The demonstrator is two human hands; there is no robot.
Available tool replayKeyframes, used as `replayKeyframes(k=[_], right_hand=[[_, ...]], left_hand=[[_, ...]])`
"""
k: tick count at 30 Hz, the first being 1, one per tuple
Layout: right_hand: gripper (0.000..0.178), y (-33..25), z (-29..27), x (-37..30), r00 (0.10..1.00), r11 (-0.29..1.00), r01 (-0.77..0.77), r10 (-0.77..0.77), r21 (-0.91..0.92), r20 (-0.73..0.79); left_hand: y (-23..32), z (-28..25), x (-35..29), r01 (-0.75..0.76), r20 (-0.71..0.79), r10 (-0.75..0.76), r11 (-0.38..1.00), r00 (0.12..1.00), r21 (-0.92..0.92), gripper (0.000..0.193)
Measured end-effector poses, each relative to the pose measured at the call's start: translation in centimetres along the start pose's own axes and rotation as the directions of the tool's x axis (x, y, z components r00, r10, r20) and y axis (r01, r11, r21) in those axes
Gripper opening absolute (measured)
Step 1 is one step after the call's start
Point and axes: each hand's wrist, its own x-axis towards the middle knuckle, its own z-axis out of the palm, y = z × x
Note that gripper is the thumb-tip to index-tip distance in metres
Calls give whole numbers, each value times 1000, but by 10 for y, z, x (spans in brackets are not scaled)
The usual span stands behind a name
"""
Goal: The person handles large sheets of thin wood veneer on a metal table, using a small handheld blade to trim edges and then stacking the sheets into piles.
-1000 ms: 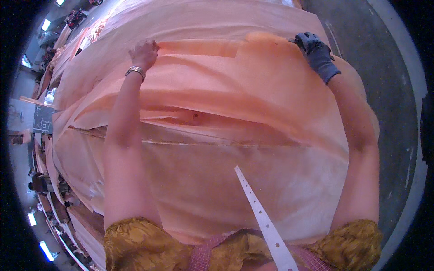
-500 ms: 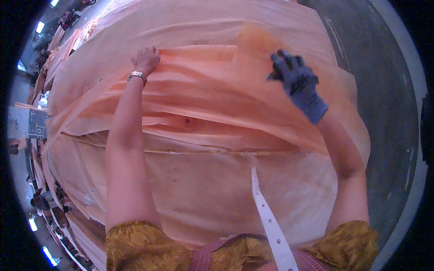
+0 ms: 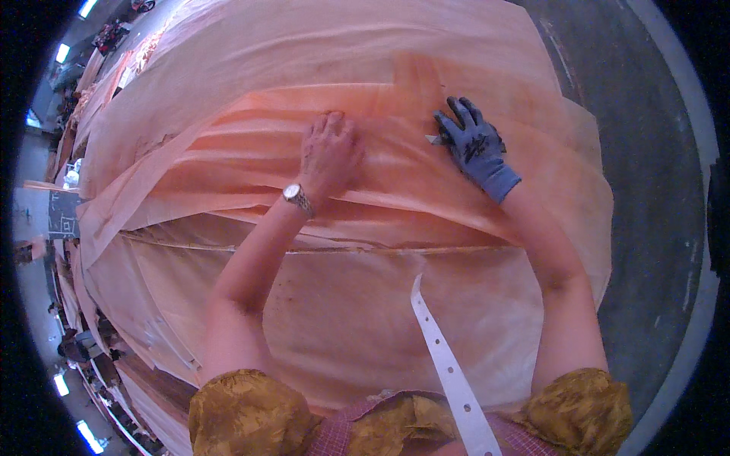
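Note:
Thin orange wood veneer [image 3: 251,163] lies rippled over a large stack of pale veneer sheets [image 3: 365,311]. My left hand [image 3: 331,152], bare with a metal watch [image 3: 296,197] at the wrist, rests on the rippled sheet. Its fingers stretch forward, slightly blurred, and hold nothing. To the right, my right hand [image 3: 471,140] wears a grey-blue glove with dark fingertips and presses on the veneer. A small pale blade [image 3: 434,140] pokes out from beside its thumb; the rest of that tool is hidden in the glove.
A white strap with holes [image 3: 449,365] hangs from my front over the near sheets. Grey floor [image 3: 639,197] runs along the right side of the stack. More veneer piles and a person [image 3: 76,346] show at the left rim.
My left hand has let go of the sheet's far edge and come right and nearer, onto the ripples. The gloved right hand has shifted slightly left and nearer; the raised orange corner now lies flatter.

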Motion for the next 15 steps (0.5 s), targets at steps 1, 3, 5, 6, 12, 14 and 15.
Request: replayKeyframes(k=[1, 3, 5, 6, 12, 14, 15], right_hand=[[46, 1, 3, 0, 1000, 1000, -12, 12, 0, -26], [47, 3, 8, -1, 999, 1000, -12, 13, 25, -50], [47, 4, 11, -2, 998, 998, -19, 23, 55, -60], [48, 5, 11, -2, 998, 997, -24, 28, 70, -58], [39, -1, -1, -1, 998, 999, -18, 21, 47, -57], [37, -5, -16, -3, 996, 972, -32, 52, 233, -79], [38, -21, -47, 0, 994, 903, -36, 75, 428, -75]], left_hand=[[-5, 3, 7, 18, -56, -19, 1000, 998, -23, 35], [-13, 5, 20, 48, -161, -58, 996, 985, -70, 43], [-17, 5, 33, 23, -164, -40, 995, 986, -102, 48], [-17, 6, 38, 12, -166, -32, 993, 986, -120, 51], [-27, 35, 57, 37, -10, -37, 998, 999, 50, 59], [-14, 45, 58, 95, 50, -97, 994, 994, 49, 62], [-11, 47, 56, 138, 84, -143, 989, 986, 57, 64]])
